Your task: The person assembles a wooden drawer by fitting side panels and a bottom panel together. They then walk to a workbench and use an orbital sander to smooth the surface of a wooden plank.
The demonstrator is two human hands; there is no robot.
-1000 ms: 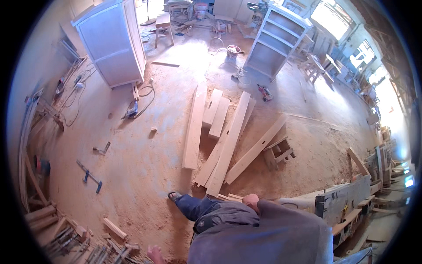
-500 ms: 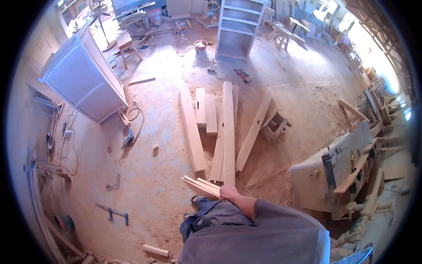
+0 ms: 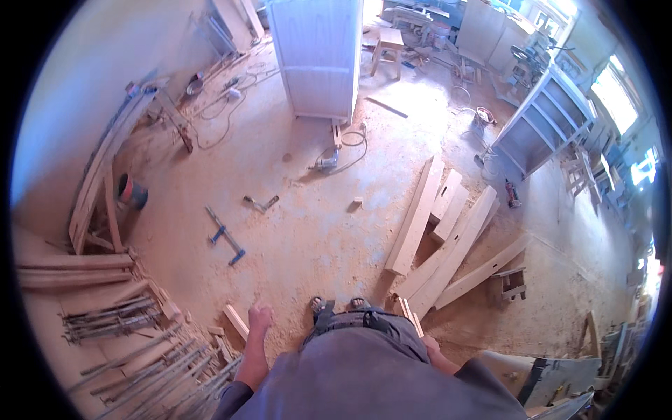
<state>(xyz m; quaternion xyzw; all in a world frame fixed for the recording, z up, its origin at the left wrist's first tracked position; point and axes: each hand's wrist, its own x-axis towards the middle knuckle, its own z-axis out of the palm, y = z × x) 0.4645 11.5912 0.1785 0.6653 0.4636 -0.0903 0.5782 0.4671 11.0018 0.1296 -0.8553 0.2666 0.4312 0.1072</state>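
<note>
My right hand (image 3: 432, 344) is closed round a small bundle of pale wood strips (image 3: 411, 318) at my right hip, their ends pointing forward. On the other side, my left hand (image 3: 260, 319) hangs low over the floor with its fingers partly apart, holding nothing that I can see. Just left of it a short pale wood strip (image 3: 236, 322) lies on the dusty floor. Several long, thick timbers (image 3: 417, 217), some with slots cut in them, are laid out ahead of my right side.
A blue bar clamp (image 3: 225, 236) and a metal square (image 3: 261, 203) lie ahead on the left. Metal rods and clamps (image 3: 112, 318) crowd the left edge. Beyond stand a pale cabinet (image 3: 315, 77), a corded power tool (image 3: 325, 162) and a shelf unit (image 3: 546, 112). Sawdust covers the floor.
My view has swung left, bringing the rods and clamps in. My left hand has come into sight, reaching down on the left. My right hand still holds the strips, now by my hip.
</note>
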